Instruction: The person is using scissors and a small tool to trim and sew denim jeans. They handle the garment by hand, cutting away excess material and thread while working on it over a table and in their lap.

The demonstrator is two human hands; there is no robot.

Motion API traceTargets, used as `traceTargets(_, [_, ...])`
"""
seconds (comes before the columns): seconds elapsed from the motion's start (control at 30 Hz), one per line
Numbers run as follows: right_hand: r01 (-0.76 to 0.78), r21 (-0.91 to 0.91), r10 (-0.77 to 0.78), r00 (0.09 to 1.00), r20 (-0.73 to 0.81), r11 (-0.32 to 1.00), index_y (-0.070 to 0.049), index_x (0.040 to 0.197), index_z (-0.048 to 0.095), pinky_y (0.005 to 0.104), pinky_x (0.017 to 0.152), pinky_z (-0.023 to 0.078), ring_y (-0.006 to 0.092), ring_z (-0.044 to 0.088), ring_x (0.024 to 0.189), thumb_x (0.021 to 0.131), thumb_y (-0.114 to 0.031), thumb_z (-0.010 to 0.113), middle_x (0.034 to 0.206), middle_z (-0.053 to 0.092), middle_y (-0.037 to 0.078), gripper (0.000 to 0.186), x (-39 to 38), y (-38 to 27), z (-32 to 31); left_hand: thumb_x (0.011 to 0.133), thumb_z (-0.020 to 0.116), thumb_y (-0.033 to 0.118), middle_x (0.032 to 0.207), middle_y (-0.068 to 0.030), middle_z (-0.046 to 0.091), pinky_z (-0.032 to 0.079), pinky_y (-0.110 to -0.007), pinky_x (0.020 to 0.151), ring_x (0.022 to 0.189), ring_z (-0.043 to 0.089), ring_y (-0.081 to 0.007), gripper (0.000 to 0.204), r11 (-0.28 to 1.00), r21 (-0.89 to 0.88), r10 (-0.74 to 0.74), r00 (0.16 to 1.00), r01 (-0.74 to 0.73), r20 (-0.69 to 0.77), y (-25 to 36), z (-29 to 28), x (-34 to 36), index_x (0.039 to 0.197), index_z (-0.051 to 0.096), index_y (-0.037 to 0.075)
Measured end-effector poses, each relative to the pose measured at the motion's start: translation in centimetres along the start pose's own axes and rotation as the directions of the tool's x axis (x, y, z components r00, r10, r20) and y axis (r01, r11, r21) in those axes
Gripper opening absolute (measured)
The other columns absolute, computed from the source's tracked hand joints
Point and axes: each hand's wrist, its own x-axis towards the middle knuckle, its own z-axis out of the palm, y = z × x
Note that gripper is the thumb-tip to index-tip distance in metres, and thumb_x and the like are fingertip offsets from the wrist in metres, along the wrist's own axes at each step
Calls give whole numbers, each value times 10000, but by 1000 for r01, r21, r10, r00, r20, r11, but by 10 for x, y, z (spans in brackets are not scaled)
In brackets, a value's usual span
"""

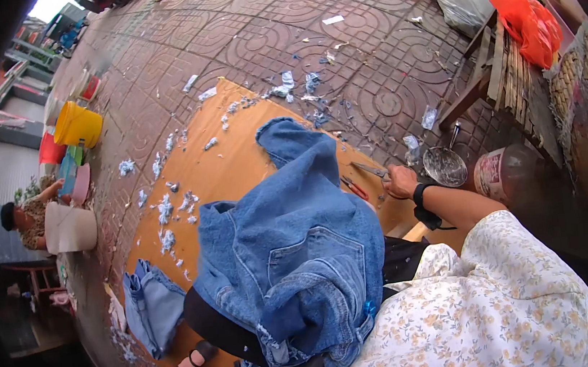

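Blue denim jeans (292, 234) lie bunched across my lap and the wooden board, a back pocket facing up and the edges frayed. On the board's right side, my right hand (401, 182) is closed on what look like metal scissors (371, 170), their narrow blades pointing left. Just left of that hand lies a red-handled tool (355, 187), partly under the denim. My left hand does not show; the jeans may cover it. A folded piece of lighter denim (152, 305) rests at the board's left edge.
Denim scraps (165, 209) litter the wooden board (230, 129) and paving. At right are a small pan (444, 166), a large plastic jar (500, 174) and a bamboo bench (514, 78) with a red bag (526, 26). Another person (33, 220) sits left by buckets (77, 125).
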Motion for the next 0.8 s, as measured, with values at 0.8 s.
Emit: traceTargets(0.8, [84, 180, -92, 995, 37, 980, -33, 858, 629, 462, 716, 490, 400, 617, 880, 751, -327, 667, 865, 643, 228, 315, 38, -56, 74, 881, 554, 50, 870, -40, 624, 460, -235, 684, 763, 577, -115, 143, 992, -63, -108, 994, 107, -15, -54, 17, -67, 1008, 613, 18])
